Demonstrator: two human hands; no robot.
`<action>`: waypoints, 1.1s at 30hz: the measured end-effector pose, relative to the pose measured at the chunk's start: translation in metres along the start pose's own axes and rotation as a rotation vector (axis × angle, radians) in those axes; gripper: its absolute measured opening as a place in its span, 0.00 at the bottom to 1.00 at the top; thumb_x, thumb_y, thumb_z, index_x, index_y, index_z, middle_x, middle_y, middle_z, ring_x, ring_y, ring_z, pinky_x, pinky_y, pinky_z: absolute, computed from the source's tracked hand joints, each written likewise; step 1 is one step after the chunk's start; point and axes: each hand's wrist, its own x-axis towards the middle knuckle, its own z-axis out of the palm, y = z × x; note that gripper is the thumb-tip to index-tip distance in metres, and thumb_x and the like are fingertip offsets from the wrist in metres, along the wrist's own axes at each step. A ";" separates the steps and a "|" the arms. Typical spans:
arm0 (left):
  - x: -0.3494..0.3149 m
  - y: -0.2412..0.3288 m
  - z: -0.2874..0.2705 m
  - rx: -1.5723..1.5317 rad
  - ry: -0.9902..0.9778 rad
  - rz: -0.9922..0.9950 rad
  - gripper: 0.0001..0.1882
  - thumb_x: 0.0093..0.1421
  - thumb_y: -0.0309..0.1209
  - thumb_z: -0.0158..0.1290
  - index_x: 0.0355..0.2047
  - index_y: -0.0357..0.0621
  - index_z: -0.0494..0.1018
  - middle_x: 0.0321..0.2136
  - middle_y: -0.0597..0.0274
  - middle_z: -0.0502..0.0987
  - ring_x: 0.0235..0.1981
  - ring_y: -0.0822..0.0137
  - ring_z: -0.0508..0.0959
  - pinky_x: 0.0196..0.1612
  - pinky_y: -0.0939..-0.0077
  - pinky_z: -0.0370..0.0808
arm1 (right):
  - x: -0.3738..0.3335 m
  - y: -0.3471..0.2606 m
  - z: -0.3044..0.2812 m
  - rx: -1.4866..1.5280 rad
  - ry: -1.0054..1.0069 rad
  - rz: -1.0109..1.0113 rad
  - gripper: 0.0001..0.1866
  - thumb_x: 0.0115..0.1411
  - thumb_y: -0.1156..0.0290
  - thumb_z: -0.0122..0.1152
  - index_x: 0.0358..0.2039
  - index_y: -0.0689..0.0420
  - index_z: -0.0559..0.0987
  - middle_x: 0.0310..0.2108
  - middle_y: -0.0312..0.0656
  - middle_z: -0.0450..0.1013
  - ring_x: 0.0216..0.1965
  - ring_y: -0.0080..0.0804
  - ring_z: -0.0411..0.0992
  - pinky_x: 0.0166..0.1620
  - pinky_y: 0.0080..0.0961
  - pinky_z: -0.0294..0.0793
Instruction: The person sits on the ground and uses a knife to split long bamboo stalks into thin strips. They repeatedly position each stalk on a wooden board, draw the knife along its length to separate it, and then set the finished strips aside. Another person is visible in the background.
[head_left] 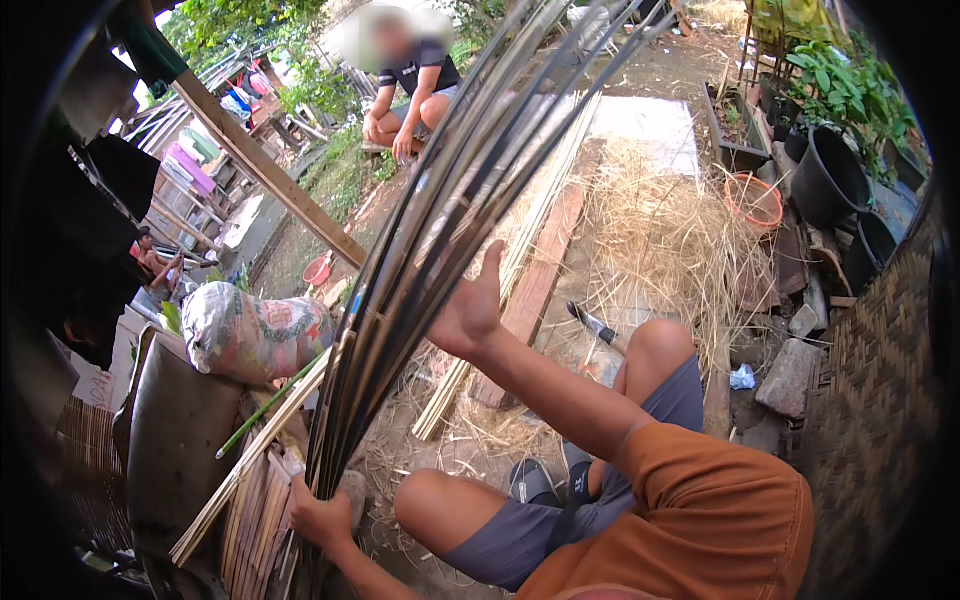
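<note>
A long bundle of dark, thin bamboo strips rises at a slant in front of me, its upper ends fanned out and bending to the right. My left hand is closed around the bundle near its lower end. Higher up, my right hand is open against the bundle's right side, thumb stretched upward and palm showing. The strips hide its other fingers. Beside my left hand, pale bamboo strips and a green stick lean at a slant.
A stuffed sack lies to the left. Ahead are a wooden plank, pale strips, a knife and a heap of shavings. An orange basket and black pots stand right. A person squats beyond.
</note>
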 end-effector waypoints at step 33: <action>-0.036 -0.033 0.125 -0.538 -0.649 -0.031 0.28 0.48 0.40 0.67 0.48 0.41 0.75 0.28 0.48 0.80 0.31 0.50 0.82 0.38 0.60 0.77 | 0.092 -0.078 0.004 -0.655 0.339 -0.361 0.08 0.60 0.71 0.58 0.39 0.55 0.70 0.25 0.36 0.68 0.25 0.28 0.71 0.29 0.30 0.75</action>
